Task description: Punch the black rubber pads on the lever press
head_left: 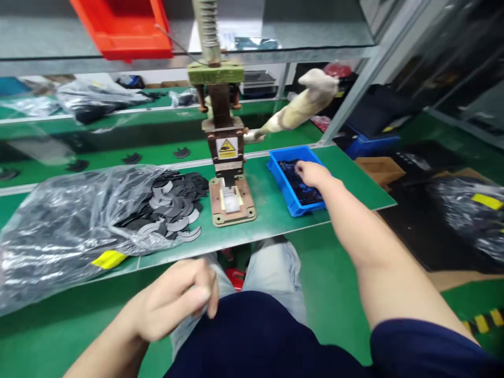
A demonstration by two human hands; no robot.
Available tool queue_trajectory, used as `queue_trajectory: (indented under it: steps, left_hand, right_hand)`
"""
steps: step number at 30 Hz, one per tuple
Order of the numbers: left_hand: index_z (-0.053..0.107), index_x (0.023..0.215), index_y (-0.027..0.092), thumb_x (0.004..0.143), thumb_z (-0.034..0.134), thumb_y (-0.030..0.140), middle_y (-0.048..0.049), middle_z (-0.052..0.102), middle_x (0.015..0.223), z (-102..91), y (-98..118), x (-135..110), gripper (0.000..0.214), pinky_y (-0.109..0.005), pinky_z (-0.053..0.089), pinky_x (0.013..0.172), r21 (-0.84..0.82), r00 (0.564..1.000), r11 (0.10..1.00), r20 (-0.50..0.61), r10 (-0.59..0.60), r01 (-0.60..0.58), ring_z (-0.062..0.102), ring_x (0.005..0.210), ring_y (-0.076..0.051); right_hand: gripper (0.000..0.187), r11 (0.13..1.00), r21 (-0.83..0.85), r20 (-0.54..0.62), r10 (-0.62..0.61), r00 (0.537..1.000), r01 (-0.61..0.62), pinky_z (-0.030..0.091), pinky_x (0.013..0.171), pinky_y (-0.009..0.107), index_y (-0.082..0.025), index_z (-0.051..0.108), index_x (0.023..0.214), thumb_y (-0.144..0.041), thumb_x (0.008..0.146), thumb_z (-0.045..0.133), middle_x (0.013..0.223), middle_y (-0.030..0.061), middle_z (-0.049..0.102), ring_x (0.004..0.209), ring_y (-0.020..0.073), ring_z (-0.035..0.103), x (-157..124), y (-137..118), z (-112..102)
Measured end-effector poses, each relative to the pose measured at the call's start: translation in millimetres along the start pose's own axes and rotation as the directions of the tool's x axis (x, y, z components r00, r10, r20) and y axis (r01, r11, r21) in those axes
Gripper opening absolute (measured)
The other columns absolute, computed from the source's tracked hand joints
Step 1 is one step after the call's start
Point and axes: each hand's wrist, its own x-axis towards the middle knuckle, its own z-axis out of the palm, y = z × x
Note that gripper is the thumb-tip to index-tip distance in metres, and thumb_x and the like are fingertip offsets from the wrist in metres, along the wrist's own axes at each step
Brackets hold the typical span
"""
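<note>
My right hand (314, 174) is in a blue plastic bin (296, 209), its fingers pinched together over small dark parts (293, 176). Whether a part is between those fingertips cannot be made out. Closer to me, my left hand (183, 299) hangs above my lap with curled fingers; the inside of the grip is hidden. Between the bin and a pile of curved black and grey pieces (173, 202) stands a hand press (226, 131) with a yellow warning label. A whitish block (231, 203) sits on its base, below the ram. The wrapped lever (291, 113) points up to the right.
A large clear plastic bag (86, 210) lies at the left, spilling the curved pieces. More curved pieces (181, 153) rest on the green strip behind. Overhead, a red bin (129, 39) hangs at the shelf. Cardboard (380, 170) and bagged goods (468, 215) are at the right.
</note>
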Motion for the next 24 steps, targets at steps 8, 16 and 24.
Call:
queue_trajectory:
  steps: [8, 16, 24]
  left_hand:
    - [0.067, 0.091, 0.021, 0.111, 0.053, 0.047, -0.0021, 0.070, 0.082, 5.1, -92.8, 66.5, 0.036, -0.031, 0.052, 0.075, 0.272, 0.957, 0.939, -0.252, -0.143, 0.212, 0.066, 0.078, -0.017]
    - [0.064, 0.142, 0.023, 0.104, 0.069, 0.034, -0.0098, 0.070, 0.120, 9.6, -107.4, 90.2, 0.040, -0.038, 0.060, 0.092, 0.328, 0.881, 0.943, -0.431, 0.195, -0.048, 0.072, 0.096, -0.018]
    - [0.068, 0.143, 0.027, 0.104, 0.069, 0.028, -0.0090, 0.077, 0.112, 8.7, -105.8, 74.0, 0.039, -0.038, 0.062, 0.092, 0.325, 0.894, 0.931, -0.349, 0.281, -0.166, 0.074, 0.099, -0.020]
  right_hand:
    - [0.047, 0.957, 0.264, -0.394, -0.010, 0.919, 0.124, 0.059, 0.097, 0.046, -0.015, 0.063, 0.135, -0.041, 0.095, 0.061, 0.109, 0.0138, 0.073, 0.096, 0.0244, 0.069, -48.4, -5.9, -2.5]
    - [0.058, 0.486, 0.773, -0.238, -0.375, 0.896, 0.409, 0.062, 0.079, 0.033, -0.028, 0.047, 0.155, -0.045, 0.101, 0.060, 0.109, 0.0050, 0.075, 0.084, 0.0137, 0.071, -163.8, -138.0, 79.3]
    - [0.042, 0.409, 0.826, -0.126, -0.535, 0.835, 0.387, 0.054, 0.069, 0.028, -0.027, 0.050, 0.133, -0.043, 0.099, 0.068, 0.085, -0.0038, 0.073, 0.072, 0.0125, 0.068, -186.8, -171.6, 102.3]
